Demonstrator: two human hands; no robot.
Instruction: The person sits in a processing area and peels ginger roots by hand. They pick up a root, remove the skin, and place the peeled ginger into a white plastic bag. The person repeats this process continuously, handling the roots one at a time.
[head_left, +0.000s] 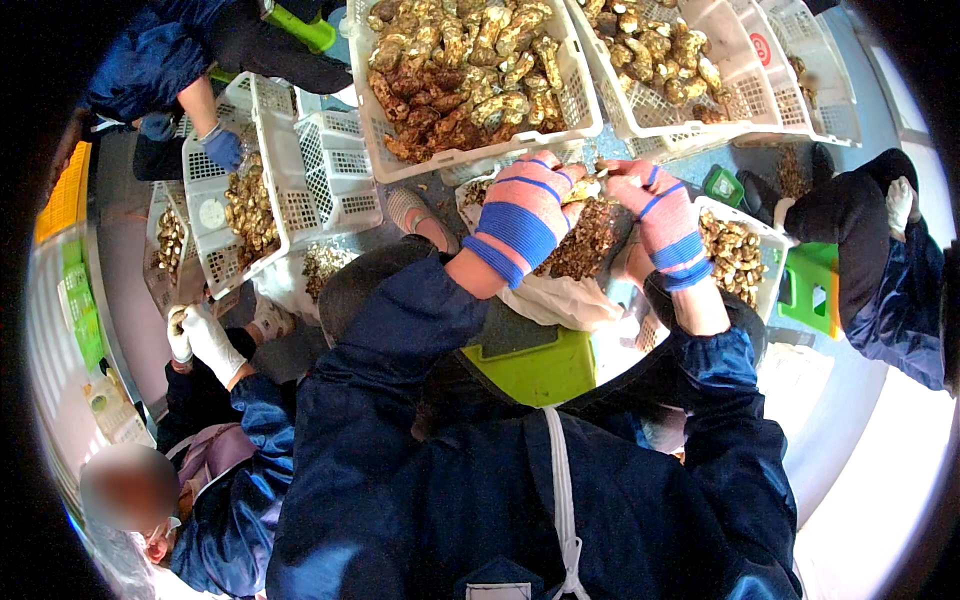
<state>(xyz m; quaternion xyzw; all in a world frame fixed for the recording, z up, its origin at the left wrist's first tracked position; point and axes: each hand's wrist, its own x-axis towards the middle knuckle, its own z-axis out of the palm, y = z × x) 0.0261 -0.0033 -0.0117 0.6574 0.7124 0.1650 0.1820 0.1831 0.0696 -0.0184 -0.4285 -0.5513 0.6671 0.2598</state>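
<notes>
My left hand, in a pink and blue striped fingerless glove, holds a pale brown-flecked mushroom that looks like a matsutake. My right hand, gloved alike, has its fingers pinched at the mushroom's right end; whether a small tool is between them cannot be told. Below both hands, brown trimmings lie in an open white bag between my knees. Beyond my hands stands a white plastic crate heaped with mushrooms, some darker and reddish brown. A crate of smaller mushrooms is beside my right forearm.
More white crates stand at the upper right. A co-worker's blue-gloved hand is over a crate of mushrooms at left. Another co-worker's white-gloved hands are at lower left. A person sits at right by a green stool.
</notes>
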